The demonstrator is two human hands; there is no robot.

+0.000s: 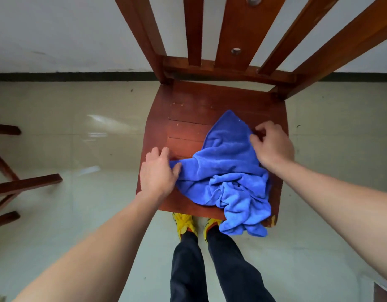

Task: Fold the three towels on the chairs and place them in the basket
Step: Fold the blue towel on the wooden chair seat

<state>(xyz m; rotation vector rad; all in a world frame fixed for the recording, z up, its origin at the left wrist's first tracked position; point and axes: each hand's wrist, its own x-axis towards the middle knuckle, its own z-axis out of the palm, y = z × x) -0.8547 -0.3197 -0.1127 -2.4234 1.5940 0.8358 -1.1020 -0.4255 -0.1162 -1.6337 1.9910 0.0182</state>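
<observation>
Our left forearm (101,247) and right forearm (340,192) reached forward and down over the wooden chair (188,110) we stood against. The blue towel (227,171) lay on its seat, toward the right half. The basket was out of view.

The towel lay between our two hands, and both already touched it, so neither arm had further to go. Its long axis ran from a flat point aimed at the chair back, diagonally toward us, to a crumpled bulk spilling over the seat's front right edge. That bulk sat nearer us than either hand, and closer to the right one. We judged the next move was to draw the two held parts apart and drag the bunched end up onto the seat.

It looked soft, plush and limp: smooth at the far end, deeply wrinkled at the near end, nothing folded yet.

Our right hand (273,144) had its fingers curled, pinching the towel's right edge. Our left hand (158,171) held the left corner, thumb on top and fingers reaching past it onto bare wood, seemingly a pinch.
</observation>
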